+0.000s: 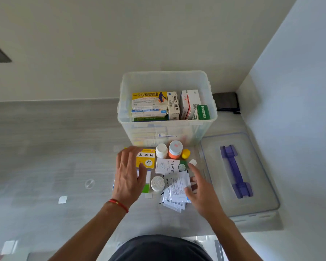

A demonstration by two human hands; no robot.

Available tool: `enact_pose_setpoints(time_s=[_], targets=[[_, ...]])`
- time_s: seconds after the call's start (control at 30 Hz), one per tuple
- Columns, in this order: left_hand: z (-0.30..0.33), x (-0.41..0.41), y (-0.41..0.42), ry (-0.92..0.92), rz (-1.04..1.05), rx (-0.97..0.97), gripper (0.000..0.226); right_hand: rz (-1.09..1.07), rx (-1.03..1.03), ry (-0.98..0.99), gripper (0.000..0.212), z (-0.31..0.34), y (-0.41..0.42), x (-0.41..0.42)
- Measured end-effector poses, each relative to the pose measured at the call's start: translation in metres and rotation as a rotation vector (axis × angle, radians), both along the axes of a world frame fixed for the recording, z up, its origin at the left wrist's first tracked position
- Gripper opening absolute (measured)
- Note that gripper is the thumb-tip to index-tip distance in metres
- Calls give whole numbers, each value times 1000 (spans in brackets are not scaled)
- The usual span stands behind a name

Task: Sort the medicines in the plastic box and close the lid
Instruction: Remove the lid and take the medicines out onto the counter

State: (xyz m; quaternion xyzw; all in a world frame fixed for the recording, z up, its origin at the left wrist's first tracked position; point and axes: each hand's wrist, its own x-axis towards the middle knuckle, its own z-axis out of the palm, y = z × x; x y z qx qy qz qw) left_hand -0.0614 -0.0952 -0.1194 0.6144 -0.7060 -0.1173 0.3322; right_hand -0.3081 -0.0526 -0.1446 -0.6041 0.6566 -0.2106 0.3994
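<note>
Medicines lie loose on the tabletop [45,147] under both hands. The left hand [128,176] hovers with its grip spread wide, fingers straight, over a yellow box [148,158] and a white-and-green box [146,182]; whether it touches them cannot be told. The right hand [203,193] has a relaxed, open grip over a pile of white sachets [174,193], holding nothing that can be made out. Between the hands sits a white round-lidded jar [157,183], and beyond it a white box [167,166]. Farther out stand a white bottle [161,150], an orange bottle [175,149] and a small yellow-capped bottle [186,153], just before the clear plastic box [166,129]. That box stands open, with several medicine cartons [158,105] stacked and upright inside. Its lid [239,174], with a purple handle [235,171], lies flat on the tabletop to the right of the box.
</note>
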Motion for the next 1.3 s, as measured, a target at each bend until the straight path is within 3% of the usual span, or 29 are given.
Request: enact_pose_setpoints(time_s=[0.27,0.47,0.63,0.83,1.07,1.2,1.3], targets=[[-3,8,16,18,80,122,41,145,-2,286,72,-11,4,10],[15,4,8,44,52,80,43,219,-76,390,64,7,-1,2],[40,-4,-13,115,29,1,44,143,-372,368,24,68,-41,-8],[70,-13,-43,140,17,-95,43,86,-626,253,13,147,-130,-17],[97,2,-126,-112,13,-128,34,335,-376,322,25,147,-223,29],[83,16,-162,-426,49,67,43,458,-211,488,36,118,-261,56],[65,21,-168,-385,147,248,56,506,-202,583,39,97,-281,72]])
